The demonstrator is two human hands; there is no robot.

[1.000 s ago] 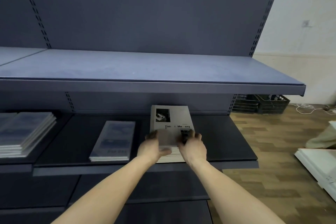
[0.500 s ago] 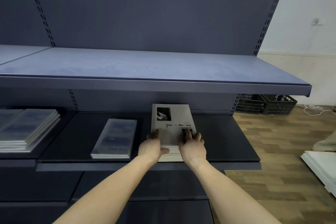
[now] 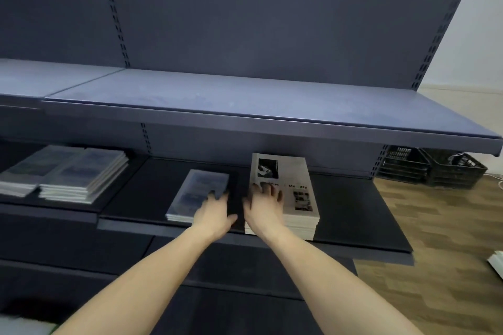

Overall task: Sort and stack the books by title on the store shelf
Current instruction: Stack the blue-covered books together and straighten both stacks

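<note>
A tall stack of white books (image 3: 295, 193) with black lettering on the cover lies on the dark middle shelf (image 3: 351, 212). My right hand (image 3: 262, 205) rests flat on its left near part, fingers spread. To the left lies a thin stack of blue-grey books (image 3: 194, 192). My left hand (image 3: 213, 211) is over that stack's right near corner, fingers extended and touching the cover. Further left, on the neighbouring shelf section, sit two more stacks of blue-grey books (image 3: 81, 174).
A wide bare shelf (image 3: 217, 98) juts out above the books, limiting headroom. Black plastic crates (image 3: 432, 168) stand on the wooden floor at the right behind the shelving. A white object (image 3: 496, 262) lies at the right edge of the floor.
My left hand left the white stack and moved left onto the blue-grey stack. My right hand shifted left on the white cover. The view turned left, showing more stacks.
</note>
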